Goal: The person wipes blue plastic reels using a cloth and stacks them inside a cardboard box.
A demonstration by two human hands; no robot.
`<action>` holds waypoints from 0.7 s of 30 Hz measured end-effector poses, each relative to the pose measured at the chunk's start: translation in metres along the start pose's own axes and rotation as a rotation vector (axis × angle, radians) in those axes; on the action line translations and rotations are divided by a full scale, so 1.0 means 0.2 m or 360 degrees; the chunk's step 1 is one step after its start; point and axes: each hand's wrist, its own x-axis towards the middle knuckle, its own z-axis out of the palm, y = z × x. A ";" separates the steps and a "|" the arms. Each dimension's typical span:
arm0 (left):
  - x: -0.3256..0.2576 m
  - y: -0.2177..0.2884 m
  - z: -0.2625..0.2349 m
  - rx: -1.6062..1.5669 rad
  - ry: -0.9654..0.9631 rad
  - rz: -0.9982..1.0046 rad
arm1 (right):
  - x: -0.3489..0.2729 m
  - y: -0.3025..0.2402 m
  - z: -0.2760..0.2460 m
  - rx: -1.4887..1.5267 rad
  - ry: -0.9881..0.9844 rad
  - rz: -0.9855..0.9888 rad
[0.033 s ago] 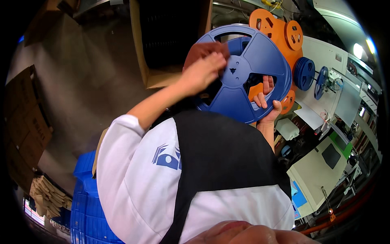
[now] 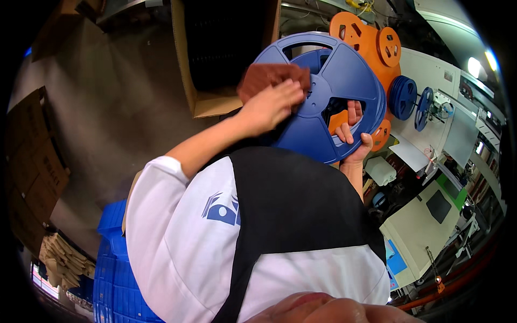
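"Workshop flr (image 2: 129,91) runs down L side; open cardboard box (image 2: 218,105) top ctr, orange reels (image 2: 390,47) in bkgd upper R, blue crates (image 2: 116,269) low L. Where's the blue reel?"

"Blue reel (image 2: 350,67) approx ctr, just beyond wearer's black-and-white top (image 2: 301,199), broad face showing. Another one, also blue, directly behind (image 2: 312,58)."

"R hand?"

"R hand (image 2: 360,152) grips it at lower R rim, some fingers visible thru a cut-out."

"And L?"

"L hand (image 2: 274,105) holds reddish-brown cloth (image 2: 264,79) against reel's L side, nr hub (image 2: 319,97). Fingers over cloth, slightly blurred."
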 end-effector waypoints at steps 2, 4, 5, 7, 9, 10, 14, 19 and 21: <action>-0.07 0.03 0.01 0.0011 -0.0195 0.0060 | 0.01 0.00 0.01 -0.0002 -0.0015 -0.0004; -0.06 -0.10 -0.01 0.0169 0.0062 -0.0057 | -0.01 0.00 0.02 -0.0004 0.0007 -0.0011; 0.00 -0.21 -0.03 0.0104 0.0241 -0.0207 | 0.00 0.00 0.03 -0.0033 -0.0004 -0.0019; 0.11 -0.18 -0.05 -0.0172 0.0251 -0.0082 | 0.02 0.00 0.06 -0.0022 -0.0017 0.0027; 0.10 0.08 0.03 0.0174 -0.0125 0.0202 | 0.04 0.01 0.04 -0.0014 0.0016 0.0078; 0.11 0.13 0.06 0.0261 -0.0236 0.0471 | 0.07 0.01 0.02 -0.0008 0.0017 0.0107; 0.04 0.19 0.09 -0.0140 -0.0692 0.0787 | 0.12 0.00 -0.02 0.0092 -0.0010 0.0180; -0.08 0.09 0.07 0.0020 -0.0636 0.0919 | 0.12 0.02 0.02 0.0218 0.0175 0.0129; -0.01 0.17 0.05 0.0107 -0.0518 0.0797 | 0.12 0.03 0.04 0.0201 0.0304 0.0123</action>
